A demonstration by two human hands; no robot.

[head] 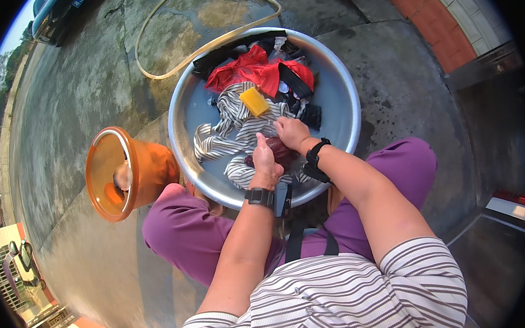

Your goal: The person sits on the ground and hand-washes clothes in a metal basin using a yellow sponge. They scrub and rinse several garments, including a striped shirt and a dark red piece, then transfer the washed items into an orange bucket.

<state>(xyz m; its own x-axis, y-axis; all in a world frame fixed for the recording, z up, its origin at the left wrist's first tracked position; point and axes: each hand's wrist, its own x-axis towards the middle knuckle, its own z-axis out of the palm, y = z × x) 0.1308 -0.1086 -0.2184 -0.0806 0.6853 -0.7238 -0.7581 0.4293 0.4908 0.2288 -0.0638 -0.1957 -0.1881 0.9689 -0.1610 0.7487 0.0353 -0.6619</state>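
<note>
Both of my hands grip a wet maroon cloth (283,152) at the near side of a wide metal basin (189,182). My left hand (265,158) is on the cloth's left side, and my right hand (293,134), its fingers curled, is at the upper right. Under and beyond them a striped garment (231,115) lies bunched in cloudy water. On it rests a yellow bar of soap (254,102). A red garment (250,70) and dark clothes (239,50) fill the basin's far side.
Left of the basin stands an orange bucket (154,170). A pale hose (167,74) curves over the wet concrete floor (90,94) and passes by the basin's far rim. My bent knees flank the basin. A parked vehicle (54,16) shows at the upper left.
</note>
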